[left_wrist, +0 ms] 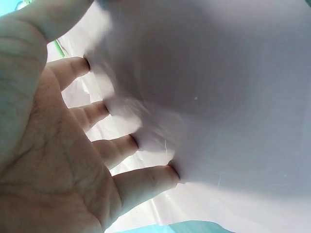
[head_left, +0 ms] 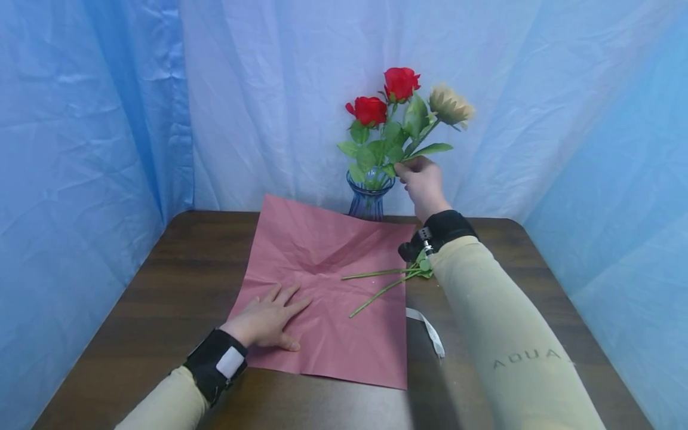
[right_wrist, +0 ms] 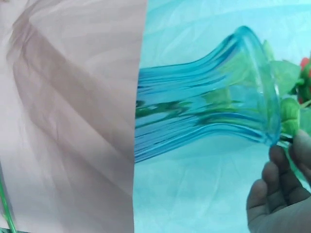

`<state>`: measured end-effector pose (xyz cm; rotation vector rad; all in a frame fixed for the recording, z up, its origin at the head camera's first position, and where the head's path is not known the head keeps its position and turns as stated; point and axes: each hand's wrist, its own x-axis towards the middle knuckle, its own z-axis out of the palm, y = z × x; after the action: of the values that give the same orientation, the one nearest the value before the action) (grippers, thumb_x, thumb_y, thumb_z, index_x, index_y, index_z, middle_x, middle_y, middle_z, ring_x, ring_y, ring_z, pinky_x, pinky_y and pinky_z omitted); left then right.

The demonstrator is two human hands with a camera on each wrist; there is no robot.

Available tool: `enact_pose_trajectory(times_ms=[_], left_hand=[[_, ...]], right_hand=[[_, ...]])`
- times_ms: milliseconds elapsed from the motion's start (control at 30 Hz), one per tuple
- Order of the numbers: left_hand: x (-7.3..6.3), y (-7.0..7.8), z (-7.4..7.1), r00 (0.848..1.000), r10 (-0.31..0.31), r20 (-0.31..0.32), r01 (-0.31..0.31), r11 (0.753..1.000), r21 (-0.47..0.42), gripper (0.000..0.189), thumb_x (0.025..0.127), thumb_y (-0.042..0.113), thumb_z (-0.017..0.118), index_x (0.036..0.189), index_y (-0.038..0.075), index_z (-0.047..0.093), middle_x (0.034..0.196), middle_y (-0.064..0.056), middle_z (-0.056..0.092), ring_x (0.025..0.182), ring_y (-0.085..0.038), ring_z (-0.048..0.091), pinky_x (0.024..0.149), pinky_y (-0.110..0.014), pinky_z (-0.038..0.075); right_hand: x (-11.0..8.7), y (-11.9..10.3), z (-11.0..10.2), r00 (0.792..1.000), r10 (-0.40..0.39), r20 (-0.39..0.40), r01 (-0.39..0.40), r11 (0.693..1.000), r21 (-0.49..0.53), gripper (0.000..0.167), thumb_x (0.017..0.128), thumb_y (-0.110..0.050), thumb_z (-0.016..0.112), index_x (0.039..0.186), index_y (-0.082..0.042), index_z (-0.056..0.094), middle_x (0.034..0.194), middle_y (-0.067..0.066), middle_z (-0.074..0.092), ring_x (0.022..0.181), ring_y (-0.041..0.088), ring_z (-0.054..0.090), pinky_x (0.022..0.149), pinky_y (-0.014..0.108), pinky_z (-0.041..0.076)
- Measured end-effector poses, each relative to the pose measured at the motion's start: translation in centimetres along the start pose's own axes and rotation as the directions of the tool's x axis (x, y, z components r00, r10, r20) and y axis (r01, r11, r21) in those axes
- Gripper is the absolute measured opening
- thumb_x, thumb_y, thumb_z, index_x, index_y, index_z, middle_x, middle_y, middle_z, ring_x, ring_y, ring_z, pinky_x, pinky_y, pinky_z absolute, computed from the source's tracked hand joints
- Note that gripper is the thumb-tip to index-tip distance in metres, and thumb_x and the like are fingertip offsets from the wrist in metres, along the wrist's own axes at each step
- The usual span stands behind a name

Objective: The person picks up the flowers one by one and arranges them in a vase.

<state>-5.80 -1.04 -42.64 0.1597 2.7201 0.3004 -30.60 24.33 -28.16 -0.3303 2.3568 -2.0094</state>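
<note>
My left hand (head_left: 269, 319) rests with spread fingers on a sheet of pink wrapping paper (head_left: 360, 352); the left wrist view shows its fingertips pressing the sheet. At the back, my right hand (head_left: 424, 182) pinches the stem of a cream flower (head_left: 450, 106) beside the rim of a blue glass vase (head_left: 368, 200). In the right wrist view, thumb and fingers meet right at the vase's rim (right_wrist: 265, 87). Two red roses (head_left: 401, 83) with green leaves stand in the vase. The paper's raised far edge hides the vase's base.
Cut green stems (head_left: 376, 273) lie across the paper's right side, their leafy ends partly behind my right wrist. A white ribbon (head_left: 430, 331) sticks out from the paper's right edge onto the dark wooden table (head_left: 161, 286). Blue curtains (head_left: 269, 107) hang around it.
</note>
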Motion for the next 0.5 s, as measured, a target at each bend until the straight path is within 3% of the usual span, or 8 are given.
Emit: enact_pose_trajectory(times_ms=[167,333,500], left_hand=[[0.0,-0.1,0.0,1.0,-0.001,0.005,0.001,1.0,-0.001,0.096,0.082,0.057,0.079,0.161,0.032,0.031,0.171,-0.009,0.014,0.154,-0.047,0.012,0.11,-0.077,0.025],[-0.1,-0.1,-0.1,1.0,-0.002,0.006,0.002,1.0,0.003,0.096,0.082,0.057,0.079,0.161,0.032,0.031,0.171,-0.01,0.014,0.154,-0.047,0.011,0.11,-0.077,0.025],[-0.1,-0.1,-0.1,1.0,-0.002,0.006,0.002,1.0,0.001,0.096,0.082,0.057,0.079,0.161,0.032,0.031,0.171,-0.01,0.014,0.154,-0.047,0.011,0.11,-0.077,0.024]], right_hand=[[0.3,-0.1,0.3,0.999,0.034,0.013,-0.033,0.998,-0.057,0.034,0.104,-0.026,0.062,0.127,-0.001,0.066,0.112,0.006,0.061,0.105,0.019,0.055,0.093,0.035,0.044],[0.4,-0.3,0.6,0.997,0.031,0.069,-0.024,0.996,-0.088,0.038,0.105,-0.029,0.06,0.129,0.0,0.066,0.137,0.011,0.058,0.135,0.025,0.047,0.115,0.042,0.034],[0.5,-0.5,1.1,0.993,0.028,0.114,-0.017,0.995,-0.093,0.038,0.11,-0.025,0.049,0.136,-0.003,0.064,0.154,0.009,0.049,0.147,0.024,0.037,0.122,0.043,0.027]])
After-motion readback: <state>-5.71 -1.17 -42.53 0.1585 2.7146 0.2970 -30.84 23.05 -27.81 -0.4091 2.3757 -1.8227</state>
